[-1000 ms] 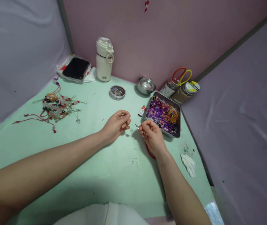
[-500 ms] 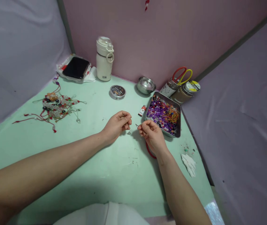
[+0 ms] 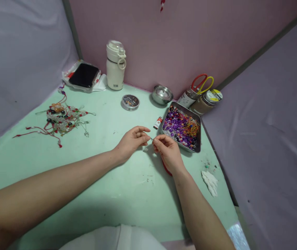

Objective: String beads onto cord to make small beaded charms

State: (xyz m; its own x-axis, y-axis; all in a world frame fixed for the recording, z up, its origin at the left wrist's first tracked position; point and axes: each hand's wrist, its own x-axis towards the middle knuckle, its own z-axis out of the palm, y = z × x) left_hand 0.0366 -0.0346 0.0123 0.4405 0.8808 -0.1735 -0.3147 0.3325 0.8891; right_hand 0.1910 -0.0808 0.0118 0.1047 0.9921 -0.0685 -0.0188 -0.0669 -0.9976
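My right hand [image 3: 169, 152] is closed round a pair of scissors [image 3: 166, 169]. Their red handle loop shows below the palm, and a pointed metal tip sticks out past the thumb and forefinger. Just left of that tip, my left hand [image 3: 133, 144] has thumb and fingers pinched together. Whatever it pinches is too small and thin to make out. A small clear beaded piece [image 3: 145, 149] shows beneath the left fingertips; I cannot tell whether it hangs or lies on the table. Beside my right hand is a metal tray [image 3: 200, 140] of purple, black and red beads with orange cord.
Beaded charms with red cords [image 3: 62, 119] lie at left. Behind stand a phone [image 3: 84, 75], a cream bottle [image 3: 115, 69], a round tin [image 3: 130, 102], a steel bowl [image 3: 162, 94] and jars [image 3: 208, 100]. A small red-white box [image 3: 158, 123] and crumpled tissue [image 3: 209, 183] lie nearby.
My left hand has moved slightly right and down, so its fingertips now meet the scissor tip. My right hand has hardly moved.
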